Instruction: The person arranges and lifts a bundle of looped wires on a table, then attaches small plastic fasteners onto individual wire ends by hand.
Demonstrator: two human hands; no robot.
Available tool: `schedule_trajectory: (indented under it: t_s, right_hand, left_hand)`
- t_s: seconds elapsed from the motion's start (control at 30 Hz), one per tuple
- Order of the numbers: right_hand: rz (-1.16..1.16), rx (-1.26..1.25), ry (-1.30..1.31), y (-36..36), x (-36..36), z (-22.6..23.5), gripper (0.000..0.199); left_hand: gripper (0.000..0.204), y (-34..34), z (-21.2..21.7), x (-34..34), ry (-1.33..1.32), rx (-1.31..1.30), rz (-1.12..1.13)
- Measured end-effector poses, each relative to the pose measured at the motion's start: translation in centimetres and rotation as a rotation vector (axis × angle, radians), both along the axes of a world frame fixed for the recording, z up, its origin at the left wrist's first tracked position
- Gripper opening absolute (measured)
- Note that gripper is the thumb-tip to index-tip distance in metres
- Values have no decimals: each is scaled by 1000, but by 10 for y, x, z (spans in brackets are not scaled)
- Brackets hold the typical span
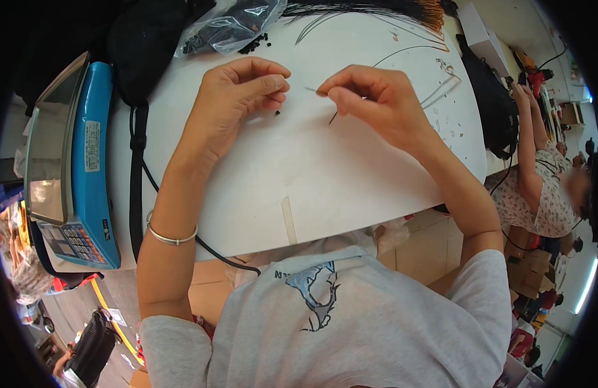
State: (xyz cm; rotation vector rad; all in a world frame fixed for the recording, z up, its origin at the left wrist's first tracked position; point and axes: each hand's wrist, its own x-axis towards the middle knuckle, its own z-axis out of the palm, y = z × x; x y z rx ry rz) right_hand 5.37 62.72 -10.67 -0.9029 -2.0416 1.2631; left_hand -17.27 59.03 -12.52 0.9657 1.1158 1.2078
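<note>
My right hand (374, 97) is closed in a pinch on a thin dark wire. The wire's slender grey tip (310, 89) points left from the fingertips, toward my other hand. A short dark end (332, 119) hangs below these fingers, and a long thin strand (409, 49) curves away behind them to the far right. Across a small gap, my left hand (250, 87) has its thumb pressed to its curled fingers; what lies inside, if anything, is hidden. Just under it, a small black piece (277, 113) rests on the white table (247, 213).
A clear plastic bag (229, 29) and loose black pieces (255, 44) lie at the far edge, beside a bundle of dark wires (376, 9). A blue scale (92, 168) stands left. Black bags flank the table. A person (538, 187) sits at far right.
</note>
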Motion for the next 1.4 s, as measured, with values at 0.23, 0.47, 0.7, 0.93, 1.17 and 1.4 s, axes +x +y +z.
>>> schedule_trajectory:
  t_s: [0.23, 0.47, 0.7, 0.93, 1.17, 1.4]
  right_hand:
    - [-33, -87, 104, 22, -18, -4, 12]
    - [-94, -135, 123, 30, -24, -17, 8]
    - [-138, -139, 193, 43, -22, -29, 8]
    - [-144, -170, 204, 50, -17, -29, 7]
    - [-145, -180, 203, 55, -14, -24, 6]
    - [-154, -177, 186, 58, -9, -16, 2]
  left_hand:
    - [15, 11, 1, 0, -95, -19, -18]
    - [17, 20, -9, -2, 54, 34, -73]
    - [15, 28, -2, 5, -129, -84, -18]
    - [16, 39, -1, 8, -164, -131, -1]
    - [20, 45, -2, 10, -105, -108, -13]
    - [19, 49, 2, 17, -109, -109, 18]
